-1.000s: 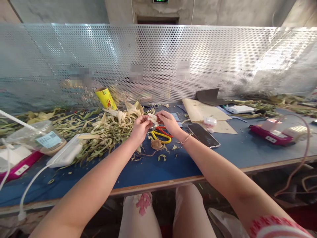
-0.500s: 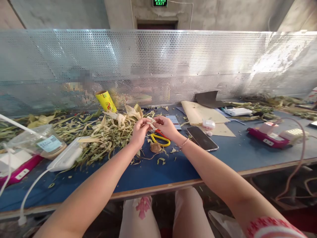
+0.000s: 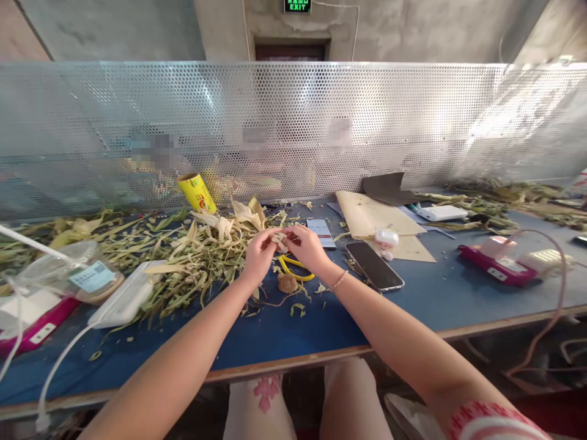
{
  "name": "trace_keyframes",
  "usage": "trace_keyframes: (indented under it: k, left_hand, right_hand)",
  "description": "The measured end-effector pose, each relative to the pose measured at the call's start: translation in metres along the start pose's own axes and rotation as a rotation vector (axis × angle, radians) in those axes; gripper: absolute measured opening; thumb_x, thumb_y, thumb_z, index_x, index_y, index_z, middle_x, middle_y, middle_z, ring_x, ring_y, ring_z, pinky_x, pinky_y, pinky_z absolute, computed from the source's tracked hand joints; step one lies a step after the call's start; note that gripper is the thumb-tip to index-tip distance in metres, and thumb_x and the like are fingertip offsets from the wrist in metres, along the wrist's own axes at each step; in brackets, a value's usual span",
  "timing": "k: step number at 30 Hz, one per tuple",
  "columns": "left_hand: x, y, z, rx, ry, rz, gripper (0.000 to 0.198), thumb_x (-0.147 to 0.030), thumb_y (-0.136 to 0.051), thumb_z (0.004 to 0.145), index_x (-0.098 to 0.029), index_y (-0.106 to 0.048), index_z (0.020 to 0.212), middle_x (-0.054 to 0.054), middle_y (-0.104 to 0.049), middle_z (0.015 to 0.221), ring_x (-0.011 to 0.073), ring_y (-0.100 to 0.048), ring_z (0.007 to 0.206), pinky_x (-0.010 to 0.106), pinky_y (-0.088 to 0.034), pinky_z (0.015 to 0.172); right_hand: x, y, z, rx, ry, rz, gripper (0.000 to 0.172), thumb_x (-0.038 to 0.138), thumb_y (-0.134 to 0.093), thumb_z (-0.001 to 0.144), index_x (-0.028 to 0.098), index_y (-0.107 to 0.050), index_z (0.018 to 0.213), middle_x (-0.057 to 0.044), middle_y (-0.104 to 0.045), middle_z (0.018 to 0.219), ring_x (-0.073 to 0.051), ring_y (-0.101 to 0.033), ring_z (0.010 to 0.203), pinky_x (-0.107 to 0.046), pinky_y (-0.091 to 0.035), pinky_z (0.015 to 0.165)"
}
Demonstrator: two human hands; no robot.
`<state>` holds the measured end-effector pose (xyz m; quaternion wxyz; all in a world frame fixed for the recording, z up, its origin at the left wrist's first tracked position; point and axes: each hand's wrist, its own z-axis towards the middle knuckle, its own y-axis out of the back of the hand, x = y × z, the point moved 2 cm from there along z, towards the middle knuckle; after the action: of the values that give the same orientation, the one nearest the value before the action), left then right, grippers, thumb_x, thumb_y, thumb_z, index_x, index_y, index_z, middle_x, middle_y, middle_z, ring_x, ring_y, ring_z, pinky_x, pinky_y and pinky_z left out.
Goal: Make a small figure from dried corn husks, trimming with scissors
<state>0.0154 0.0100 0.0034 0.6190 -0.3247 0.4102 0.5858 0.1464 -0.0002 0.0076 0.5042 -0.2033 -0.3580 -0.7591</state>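
Observation:
Above the middle of the bench, my left hand [image 3: 258, 259] and my right hand [image 3: 310, 249] meet at the fingertips. Between them is a small pale strip of dried husk [image 3: 279, 239], pinched from both sides and partly covered by the fingers. Just below the hands lie yellow-handled scissors [image 3: 302, 276], their blades hidden by my right hand. A small ball of brown twine [image 3: 287, 283] rests beside the scissors handle, with a loose end trailing. A heap of dried green and pale husk leaves [image 3: 197, 263] spreads left of my left hand.
Right of my hands lie a phone [image 3: 375, 265], a white earbud case [image 3: 386, 237] and brown paper [image 3: 376, 214]. A yellow tube [image 3: 197, 192] leans near the perforated metal screen [image 3: 293, 122]. Power strips [image 3: 502, 266] and cables sit at both sides.
The whole view has shifted slightly, so the bench appears lower. My fingers have closed further over the pale strip, and less of it shows.

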Motion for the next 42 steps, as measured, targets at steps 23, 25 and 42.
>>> trace_keyframes:
  k: [23,25,42]
  left_hand:
    - [-0.005,-0.001,-0.004,-0.022,-0.037,-0.026,0.026,-0.012,-0.048,0.067,-0.019,-0.064,0.087,0.003,-0.062,0.091,0.012,-0.059,0.073,0.025,-0.051,0.065]
    - [-0.007,0.0,-0.005,-0.027,-0.045,-0.01,0.023,-0.012,-0.049,0.067,-0.019,-0.063,0.084,0.003,-0.062,0.089,0.0121,-0.059,0.072,0.026,-0.052,0.065]
    - [-0.004,0.0,-0.008,-0.051,-0.172,0.075,0.009,-0.015,-0.052,0.07,-0.019,-0.057,0.076,0.0,-0.058,0.077,0.0102,-0.057,0.066,0.024,-0.05,0.062]
  right_hand:
    - [-0.003,-0.005,-0.003,0.004,-0.168,0.352,0.024,0.022,-0.063,0.066,0.02,-0.055,0.089,-0.001,-0.056,0.081,-0.012,-0.055,0.072,-0.026,-0.048,0.066]
    - [-0.002,-0.005,-0.003,-0.009,-0.21,0.401,0.025,0.023,-0.064,0.065,0.02,-0.054,0.088,0.0,-0.056,0.08,-0.011,-0.055,0.07,-0.026,-0.048,0.065]
    - [0.001,-0.003,-0.002,-0.075,-0.42,0.655,0.026,0.028,-0.069,0.056,0.018,-0.056,0.076,0.0,-0.06,0.076,-0.01,-0.057,0.064,-0.024,-0.05,0.062]
